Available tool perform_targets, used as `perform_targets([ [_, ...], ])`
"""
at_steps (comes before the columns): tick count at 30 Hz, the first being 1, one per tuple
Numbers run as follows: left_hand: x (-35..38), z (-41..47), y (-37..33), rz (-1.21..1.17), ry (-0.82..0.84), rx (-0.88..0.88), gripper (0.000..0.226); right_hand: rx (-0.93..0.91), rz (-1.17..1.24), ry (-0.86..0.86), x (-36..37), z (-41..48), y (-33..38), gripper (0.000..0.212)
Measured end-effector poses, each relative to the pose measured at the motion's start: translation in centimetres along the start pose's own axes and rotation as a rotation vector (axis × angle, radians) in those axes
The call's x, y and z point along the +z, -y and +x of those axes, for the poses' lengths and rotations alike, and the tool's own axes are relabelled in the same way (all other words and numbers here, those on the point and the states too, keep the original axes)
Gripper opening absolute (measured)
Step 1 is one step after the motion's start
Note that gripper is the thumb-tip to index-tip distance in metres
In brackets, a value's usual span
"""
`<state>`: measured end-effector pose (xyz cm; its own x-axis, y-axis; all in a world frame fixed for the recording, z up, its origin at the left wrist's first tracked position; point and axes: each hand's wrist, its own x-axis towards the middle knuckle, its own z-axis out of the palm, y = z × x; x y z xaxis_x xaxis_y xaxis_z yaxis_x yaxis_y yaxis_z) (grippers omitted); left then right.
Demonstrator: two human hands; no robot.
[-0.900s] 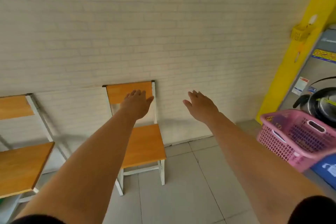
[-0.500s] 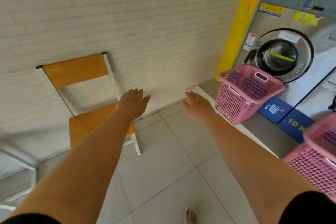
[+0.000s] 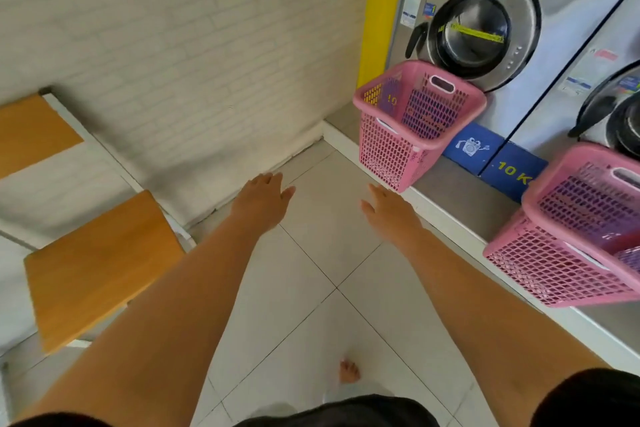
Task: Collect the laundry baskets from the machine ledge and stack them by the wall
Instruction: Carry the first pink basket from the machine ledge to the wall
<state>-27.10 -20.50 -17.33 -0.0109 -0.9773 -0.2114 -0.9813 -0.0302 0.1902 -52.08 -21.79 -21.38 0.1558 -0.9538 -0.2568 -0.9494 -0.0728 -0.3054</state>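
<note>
Two pink perforated laundry baskets stand on the grey machine ledge (image 3: pixel 460 204) at the right. The far basket (image 3: pixel 391 146) sits tilted at the ledge's left end, in front of a washer door. The near basket (image 3: pixel 561 263) is at the right edge, partly cut off by the frame. My left hand (image 3: pixel 261 199) is stretched forward over the floor tiles, fingers apart, holding nothing. My right hand (image 3: pixel 389 213) is also stretched out and empty, just below and left of the far basket, not touching it.
A white brick wall (image 3: pixel 173 45) runs along the left, meeting the ledge at a corner. An orange chair (image 3: pixel 97 263) with a white frame stands against the wall. Two front-loading washers (image 3: pixel 478 28) rise behind the ledge, beside a yellow pillar (image 3: pixel 377 10). My bare foot (image 3: pixel 348 371) shows on the tiled floor.
The view has swung right and down, from the chairs at the wall to the washers and ledge. A second basket has come into view. Both hands stay outstretched and empty.
</note>
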Motion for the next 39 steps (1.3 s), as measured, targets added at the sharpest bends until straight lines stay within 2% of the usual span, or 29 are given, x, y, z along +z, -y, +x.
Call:
perform_targets([
  [14,4.3,18.8,-9.5,-0.077,0.151,0.118,0.061,0.355,0.305,-0.078,-1.0,9.9,-12.2,0.056],
  [21,5.0,31.2,-12.7,-0.122,0.239,0.197,0.059,0.576,0.407,-0.194,-3.2,19.0,-14.7,0.052],
  [25,4.5,38.5,-13.6,-0.099,0.211,0.256,0.057,0.695,0.471,-0.257,-3.7,23.5,-15.8,0.055],
  [31,4.9,47.5,-15.6,-0.077,0.239,0.274,0.055,0.806,0.539,-0.331,-4.9,29.1,-19.0,0.048],
  [39,6.4,57.3,-20.8,-0.137,0.250,0.239,0.052,0.839,0.580,-0.264,-6.4,37.8,-25.4,0.058],
])
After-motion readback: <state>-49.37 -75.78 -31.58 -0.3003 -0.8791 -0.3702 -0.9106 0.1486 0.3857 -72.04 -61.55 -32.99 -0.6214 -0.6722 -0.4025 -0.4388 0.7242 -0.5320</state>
